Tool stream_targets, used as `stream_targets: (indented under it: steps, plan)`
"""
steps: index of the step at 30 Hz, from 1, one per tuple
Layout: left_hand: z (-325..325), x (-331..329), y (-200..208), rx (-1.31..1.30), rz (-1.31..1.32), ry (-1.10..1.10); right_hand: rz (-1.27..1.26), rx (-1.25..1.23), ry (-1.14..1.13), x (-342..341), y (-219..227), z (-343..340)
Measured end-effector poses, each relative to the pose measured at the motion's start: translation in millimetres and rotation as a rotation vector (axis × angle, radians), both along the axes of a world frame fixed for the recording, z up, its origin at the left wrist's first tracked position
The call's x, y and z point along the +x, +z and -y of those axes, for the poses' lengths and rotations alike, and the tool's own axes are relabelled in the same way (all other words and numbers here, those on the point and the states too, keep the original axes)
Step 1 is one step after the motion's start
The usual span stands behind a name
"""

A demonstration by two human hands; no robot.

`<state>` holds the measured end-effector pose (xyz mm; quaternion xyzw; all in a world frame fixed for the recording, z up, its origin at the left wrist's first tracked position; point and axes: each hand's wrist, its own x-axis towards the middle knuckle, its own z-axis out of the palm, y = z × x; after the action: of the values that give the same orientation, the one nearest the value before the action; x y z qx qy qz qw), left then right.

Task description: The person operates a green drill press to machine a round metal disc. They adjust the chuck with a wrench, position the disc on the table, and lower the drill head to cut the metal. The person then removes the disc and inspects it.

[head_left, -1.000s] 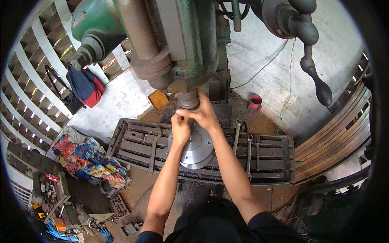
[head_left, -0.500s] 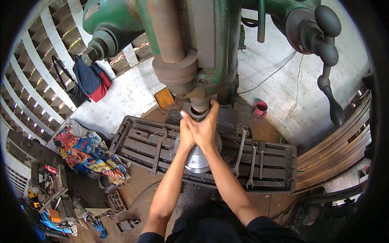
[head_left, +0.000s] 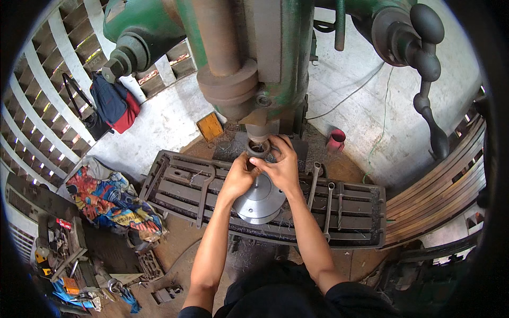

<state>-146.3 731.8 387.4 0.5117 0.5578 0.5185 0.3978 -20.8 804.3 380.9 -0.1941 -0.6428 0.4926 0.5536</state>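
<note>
A dark round collar point(head_left: 251, 150) sits just below the spindle nose point(head_left: 257, 132) of a green milling machine point(head_left: 294, 69). My left hand point(head_left: 238, 179) grips its near left side, thumb and fingers closed on it. From the right, my right hand point(head_left: 282, 164) wraps the same collar, its fingers reaching round the far side and its thumb across the front. Under my hands a silver flanged disc point(head_left: 260, 201) with small holes rests on the slotted machine table point(head_left: 183, 176). My hands hide the collar's lower part, so I cannot tell what is inside or below it.
A hook spanner point(head_left: 204, 193) lies on the table's left part; two wrenches point(head_left: 314, 186) and a drill bit point(head_left: 340, 204) lie on its right. A crank handle point(head_left: 427, 69) hangs at upper right. Behind are a yellow box point(head_left: 210, 126) and a red mug point(head_left: 335, 141).
Both hands have shifted from a tight wrap around the collar to a looser finger hold, wrists wider apart. More of the silver disc shows. The whole view has shifted slightly.
</note>
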Motion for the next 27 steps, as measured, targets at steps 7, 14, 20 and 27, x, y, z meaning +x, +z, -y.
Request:
stream_targets:
  steps: [7, 14, 20, 27]
  plan:
    - [5.5, 4.5, 5.6, 0.139, -0.278, 0.105, 0.305, 0.104, -0.095, 15.8, -11.9, -0.4]
    - [9.8, 3.5, 9.0, 0.079, -0.454, 0.067, 0.410, 0.114, -0.033, 28.0, -13.2, -9.6]
    - [23.7, -8.4, 13.1, 0.103, -0.257, 0.066, 0.485, 0.058, -0.041, 62.8, -6.0, -21.4]
    - [114.1, -1.4, 41.8, 0.075, -0.143, -0.056, 0.073, -0.250, 0.251, 95.2, -3.0, 66.7]
